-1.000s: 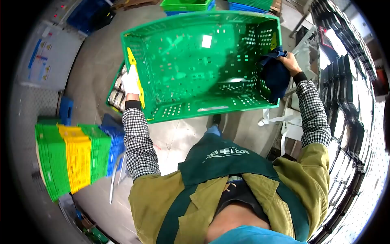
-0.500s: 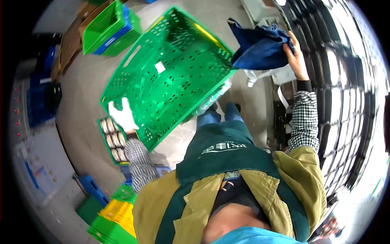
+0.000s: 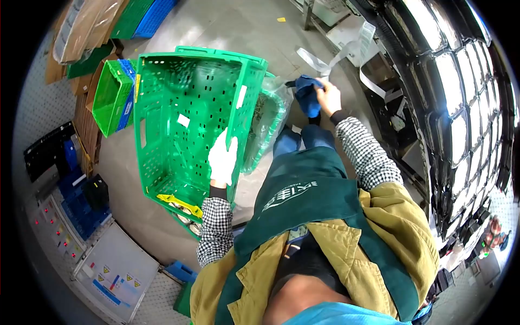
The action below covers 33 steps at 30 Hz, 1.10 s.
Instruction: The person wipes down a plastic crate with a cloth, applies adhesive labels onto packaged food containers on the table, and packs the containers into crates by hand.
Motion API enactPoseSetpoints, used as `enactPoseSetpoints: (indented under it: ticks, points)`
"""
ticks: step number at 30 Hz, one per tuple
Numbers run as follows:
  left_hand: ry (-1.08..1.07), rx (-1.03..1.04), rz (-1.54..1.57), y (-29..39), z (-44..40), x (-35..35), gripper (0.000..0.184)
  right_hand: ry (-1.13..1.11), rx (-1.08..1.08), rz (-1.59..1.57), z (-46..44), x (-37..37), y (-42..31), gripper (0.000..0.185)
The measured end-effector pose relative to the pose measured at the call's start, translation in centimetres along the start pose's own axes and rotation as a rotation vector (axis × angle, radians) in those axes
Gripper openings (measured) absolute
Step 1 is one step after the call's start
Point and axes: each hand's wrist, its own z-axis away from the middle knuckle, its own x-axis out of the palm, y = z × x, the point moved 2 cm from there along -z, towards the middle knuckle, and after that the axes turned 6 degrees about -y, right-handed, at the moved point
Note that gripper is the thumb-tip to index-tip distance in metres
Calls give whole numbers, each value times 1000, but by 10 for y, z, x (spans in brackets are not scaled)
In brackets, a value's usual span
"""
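My left hand (image 3: 222, 158), in a white glove, is at the near right rim of a large green plastic crate (image 3: 187, 81), gripping its wall. The perforated crate holds a small white label (image 3: 183, 120) on its inner surface. To the right, my bare right hand (image 3: 329, 98) is closed on a bunched dark blue cloth (image 3: 307, 97), which hangs over the floor near my legs. Between crate and cloth lies clear plastic film (image 3: 275, 108) over another green rim. Part of the left fingers is hard to make out.
A smaller green and blue crate (image 3: 111, 97) stands at the left, beside cardboard (image 3: 89, 116). On the right rises a rack of black-framed trays (image 3: 460, 130). A white strip (image 3: 346, 51) dangles near it. A white cabinet (image 3: 116, 271) with warning signs is lower left.
My left hand has shifted from the crate's left end to its right-hand rim. The blue cloth has come down and inward with my right hand and is more bunched. The view has turned.
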Motion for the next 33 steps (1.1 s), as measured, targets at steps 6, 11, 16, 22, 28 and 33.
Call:
enactPoseSetpoints:
  ticks: [6, 11, 16, 22, 28, 33]
  points:
    - [38, 29, -50, -10, -18, 15, 35, -539, -224, 191, 63, 149, -25, 47]
    - [17, -13, 3, -7, -21, 15, 32, -590, -194, 715, 54, 191, 21, 37]
    - [-62, -54, -12, 4, -22, 7, 28, -585, -118, 406, 43, 197, 50, 40]
    - [209, 199, 154, 23, -19, -1, 67, -348, -220, 292, 38, 46, -13, 21]
    - [402, 501, 248, 138, -48, -28, 56, 81, -103, 282, 78, -162, -37, 22]
    - [308, 851, 239, 278, -92, 4, 48, 364, -55, 167, 124, -279, -33, 15]
